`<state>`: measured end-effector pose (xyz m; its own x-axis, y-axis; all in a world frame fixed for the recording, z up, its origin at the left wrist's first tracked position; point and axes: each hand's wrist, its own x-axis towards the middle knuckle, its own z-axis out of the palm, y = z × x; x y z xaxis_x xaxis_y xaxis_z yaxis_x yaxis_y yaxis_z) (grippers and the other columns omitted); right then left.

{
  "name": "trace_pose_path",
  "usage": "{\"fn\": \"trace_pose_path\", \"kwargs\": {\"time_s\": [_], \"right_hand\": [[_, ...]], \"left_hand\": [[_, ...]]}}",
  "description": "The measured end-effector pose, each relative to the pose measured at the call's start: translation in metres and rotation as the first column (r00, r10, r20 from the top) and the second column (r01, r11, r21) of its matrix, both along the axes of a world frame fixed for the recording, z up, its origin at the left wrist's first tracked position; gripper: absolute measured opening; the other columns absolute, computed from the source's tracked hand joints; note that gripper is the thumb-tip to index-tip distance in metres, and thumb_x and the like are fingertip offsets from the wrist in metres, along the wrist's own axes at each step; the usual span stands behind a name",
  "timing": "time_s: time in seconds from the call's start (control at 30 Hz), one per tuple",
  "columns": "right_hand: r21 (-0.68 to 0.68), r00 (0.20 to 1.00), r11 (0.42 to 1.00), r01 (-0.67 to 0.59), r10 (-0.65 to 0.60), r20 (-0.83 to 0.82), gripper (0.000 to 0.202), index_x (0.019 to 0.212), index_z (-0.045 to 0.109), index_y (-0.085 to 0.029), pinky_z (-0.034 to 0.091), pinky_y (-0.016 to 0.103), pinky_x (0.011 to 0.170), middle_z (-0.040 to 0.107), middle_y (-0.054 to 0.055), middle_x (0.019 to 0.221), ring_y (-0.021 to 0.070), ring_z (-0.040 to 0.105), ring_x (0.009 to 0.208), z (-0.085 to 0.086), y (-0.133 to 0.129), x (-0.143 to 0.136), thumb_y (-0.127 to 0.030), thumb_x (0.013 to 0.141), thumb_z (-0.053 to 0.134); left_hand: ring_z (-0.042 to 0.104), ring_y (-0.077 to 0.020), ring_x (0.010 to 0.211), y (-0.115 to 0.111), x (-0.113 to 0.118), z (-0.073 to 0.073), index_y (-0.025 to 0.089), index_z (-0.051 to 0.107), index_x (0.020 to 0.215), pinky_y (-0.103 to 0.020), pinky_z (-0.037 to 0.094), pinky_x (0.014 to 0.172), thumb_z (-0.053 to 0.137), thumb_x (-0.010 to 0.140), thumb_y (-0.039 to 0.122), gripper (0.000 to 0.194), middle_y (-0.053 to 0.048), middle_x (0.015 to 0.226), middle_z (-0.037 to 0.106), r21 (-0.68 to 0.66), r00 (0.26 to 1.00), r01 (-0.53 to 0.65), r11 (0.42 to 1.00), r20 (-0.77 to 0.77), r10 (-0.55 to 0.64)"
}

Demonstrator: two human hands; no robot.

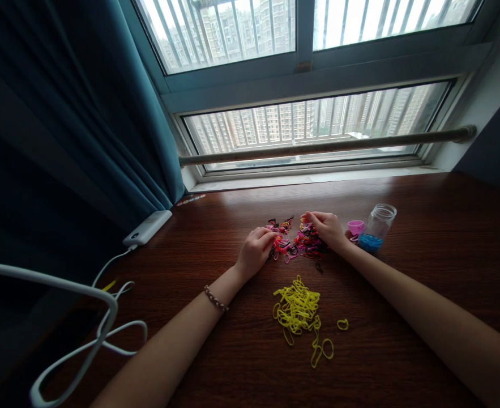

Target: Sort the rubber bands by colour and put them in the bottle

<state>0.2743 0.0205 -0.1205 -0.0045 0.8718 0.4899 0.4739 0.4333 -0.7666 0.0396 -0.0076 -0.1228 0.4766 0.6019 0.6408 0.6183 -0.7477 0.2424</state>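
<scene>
A loose pile of pink, red and black rubber bands (284, 241) lies on the brown table, split into two heaps. My left hand (256, 252) has its fingers pinched together at the left heap, with bands at the fingertips. At the back of the right heap (308, 241), my right hand (327, 229) is closed in a pinch; a bit of yellow shows by its fingertips, probably a band. Nearer to me is a heap of yellow rubber bands (297, 306), with a single yellow band (342, 324) apart to its right.
Right of my right hand, a clear jar (379, 224) holding blue bands stands beside a small pink cup (355, 228). A white device (148, 228) with a white cable (112, 306) lies at the left, by the blue curtain (148, 141). A barred window is behind the table.
</scene>
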Motion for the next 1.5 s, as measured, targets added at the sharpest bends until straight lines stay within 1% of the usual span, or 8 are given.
{"fn": "trace_pose_path", "kwargs": {"time_s": [0.43, 0.77, 0.9, 1.07, 1.27, 1.33, 1.4, 1.5], "right_hand": [[-0.002, 0.981, 1.0, -0.029, 0.028, -0.194, 0.018, 0.083, 0.066, -0.017, 0.052, 0.028, 0.069, 0.069, 0.004, 0.077, 0.0176, 0.065, 0.072, -0.01, 0.006, 0.001, -0.026, 0.067, 0.064], [-0.006, 0.992, 0.999, 0.037, -0.038, -0.122, 0.014, 0.078, 0.067, -0.018, 0.051, 0.028, 0.066, 0.069, 0.003, 0.074, 0.0184, 0.065, 0.07, -0.006, 0.004, 0.0, -0.027, 0.072, 0.059], [-0.001, 0.989, 1.0, 0.018, -0.018, -0.149, 0.017, 0.08, 0.066, -0.017, 0.05, 0.028, 0.068, 0.069, 0.004, 0.075, 0.018, 0.065, 0.072, -0.004, 0.002, -0.001, -0.028, 0.075, 0.054], [-0.025, 0.988, 0.999, 0.028, -0.031, -0.154, 0.022, 0.083, 0.067, -0.016, 0.049, 0.027, 0.062, 0.068, 0.005, 0.071, 0.0178, 0.064, 0.065, -0.002, 0.001, -0.002, -0.032, 0.075, 0.055], [-0.146, 0.96, 0.975, -0.168, 0.128, -0.249, 0.026, 0.076, 0.067, -0.014, 0.045, 0.023, 0.051, 0.066, 0.004, 0.064, 0.014, 0.059, 0.055, 0.007, -0.002, -0.006, -0.039, 0.069, 0.061], [-0.257, 0.918, 0.91, -0.327, 0.241, -0.314, 0.028, 0.076, 0.066, -0.013, 0.041, 0.02, 0.044, 0.064, 0.003, 0.059, 0.0102, 0.054, 0.047, 0.018, -0.009, -0.008, -0.04, 0.067, 0.064], [-0.406, 0.849, 0.752, -0.519, 0.399, -0.346, 0.03, 0.075, 0.067, -0.012, 0.035, 0.018, 0.036, 0.062, 0.001, 0.054, 0.0069, 0.048, 0.039, 0.032, -0.019, -0.008, -0.039, 0.064, 0.066], [-0.654, 0.627, 0.297, -0.696, 0.694, -0.353, 0.033, 0.079, 0.07, -0.011, 0.033, 0.016, 0.033, 0.065, 0.003, 0.058, 0.0078, 0.052, 0.038, 0.052, -0.036, -0.009, -0.039, 0.061, 0.069]], "left_hand": [[0.053, -0.0177, 0.093, -0.003, 0.001, 0.001, 0.018, 0.056, 0.106, -0.031, 0.046, 0.083, 0.041, 0.086, 0.015, 0.025, -0.009, 0.097, 0.056, -0.082, 0.998, 0.052, 0.995, 0.024, -0.051], [0.057, -0.0182, 0.087, -0.001, 0.002, 0.002, 0.017, 0.056, 0.095, -0.034, 0.046, 0.08, 0.046, 0.084, 0.017, 0.015, -0.008, 0.09, 0.061, -0.038, 0.997, 0.049, 0.998, 0.065, -0.046], [0.058, -0.0169, 0.082, -0.02, 0.015, 0.008, 0.017, 0.055, 0.094, -0.033, 0.046, 0.077, 0.048, 0.083, 0.018, 0.013, -0.007, 0.087, 0.063, -0.007, 0.982, 0.174, 0.985, 0.077, -0.173], [0.056, -0.0138, 0.066, -0.052, 0.035, 0.013, 0.016, 0.056, 0.095, -0.029, 0.044, 0.063, 0.047, 0.082, 0.019, 0.016, -0.003, 0.068, 0.063, 0.019, 0.847, 0.502, 0.865, -0.214, -0.487], [0.057, -0.0142, 0.067, -0.051, 0.029, 0.015, 0.017, 0.056, 0.101, -0.03, 0.044, 0.068, 0.045, 0.084, 0.022, 0.021, -0.004, 0.071, 0.065, -0.003, 0.877, 0.435, 0.9, -0.224, -0.425], [0.057, -0.0148, 0.068, -0.044, 0.024, 0.014, 0.017, 0.057, 0.099, -0.031, 0.045, 0.068, 0.045, 0.084, 0.024, 0.021, -0.005, 0.073, 0.065, -0.005, 0.922, 0.356, 0.934, -0.163, -0.352], [0.057, -0.0151, 0.069, -0.036, 0.019, 0.013, 0.017, 0.059, 0.093, -0.03, 0.044, 0.068, 0.044, 0.085, 0.024, 0.018, -0.005, 0.075, 0.065, 0.003, 0.969, 0.241, 0.97, -0.06, -0.241], [0.056, -0.0155, 0.069, -0.023, 0.011, 0.012, 0.017, 0.06, 0.082, -0.03, 0.043, 0.069, 0.044, 0.085, 0.024, 0.018, -0.005, 0.073, 0.064, 0.01, 0.998, 0.012, 1.0, 0.062, -0.013]]}}
